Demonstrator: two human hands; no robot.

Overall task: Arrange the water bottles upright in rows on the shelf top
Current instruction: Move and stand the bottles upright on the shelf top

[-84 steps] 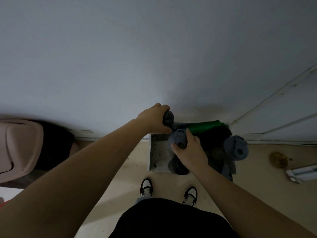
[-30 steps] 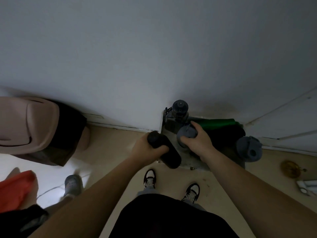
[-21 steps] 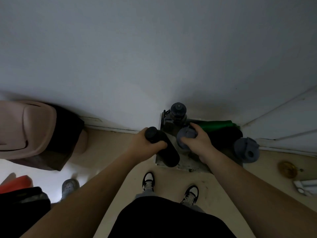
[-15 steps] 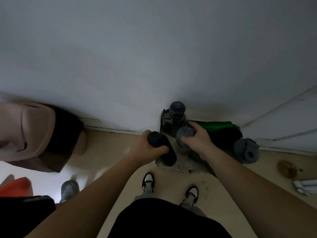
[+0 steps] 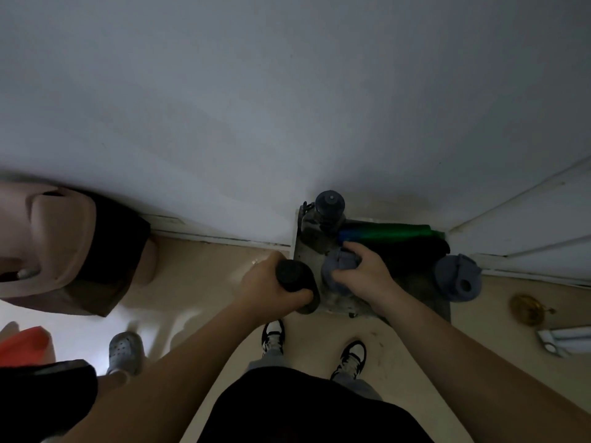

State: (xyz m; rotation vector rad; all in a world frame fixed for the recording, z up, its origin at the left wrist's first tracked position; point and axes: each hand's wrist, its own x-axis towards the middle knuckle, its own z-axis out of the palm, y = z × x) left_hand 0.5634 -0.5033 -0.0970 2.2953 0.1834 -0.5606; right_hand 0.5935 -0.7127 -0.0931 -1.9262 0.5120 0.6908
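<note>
A small grey shelf top [image 5: 311,251] stands against the wall. My left hand [image 5: 267,287] grips a black bottle [image 5: 295,279] nearly upright at the shelf's front left edge. My right hand [image 5: 361,276] is closed over the grey lid of a bottle [image 5: 334,270] standing in the middle. A dark-capped clear bottle [image 5: 329,207] stands upright at the back left corner. A green bottle [image 5: 390,233] lies on its side at the back, with a dark one [image 5: 412,254] beside it. Another grey-lidded bottle [image 5: 457,278] sits at the right end.
A pink swing-lid bin [image 5: 60,247] stands to the left by the wall. Another person's grey shoe [image 5: 124,351] is on the floor at lower left. A brass object [image 5: 527,308] and white tubes [image 5: 563,342] lie on the floor to the right. My shoes [image 5: 273,337] are below the shelf.
My left hand has let go of the back-corner bottle, taken the black bottle and tipped it from slanted to nearly upright. My right hand has stayed on the grey-lidded bottle.
</note>
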